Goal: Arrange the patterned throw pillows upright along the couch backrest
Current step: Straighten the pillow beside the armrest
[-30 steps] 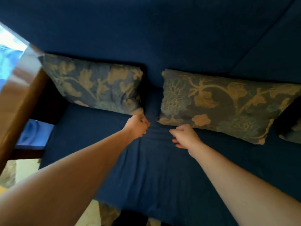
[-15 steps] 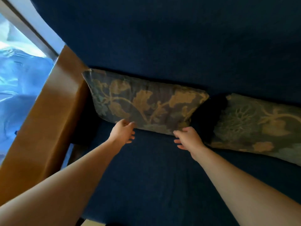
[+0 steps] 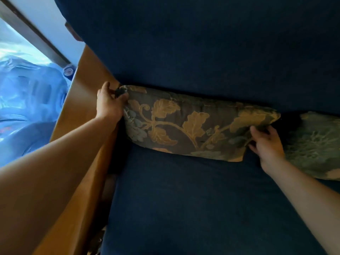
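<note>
A brown pillow with gold and blue leaf patterns [image 3: 187, 124] leans against the dark blue couch backrest [image 3: 211, 52], at the couch's left end. My left hand [image 3: 109, 103] grips its upper left corner, next to the wooden armrest. My right hand [image 3: 266, 142] holds its lower right edge, fingers curled into the fabric. A second patterned pillow [image 3: 316, 144] leans against the backrest to the right, partly cut off by the frame edge.
A wooden armrest [image 3: 81, 126] runs along the couch's left side. Beyond it lies blue plastic sheeting [image 3: 27, 100] under a window frame [image 3: 36, 35]. The blue seat cushion [image 3: 193, 208] spreads out in front of the pillows.
Both hands moved from the seat in front of the left pillow up to its ends and took hold of it. The view has shifted further left.
</note>
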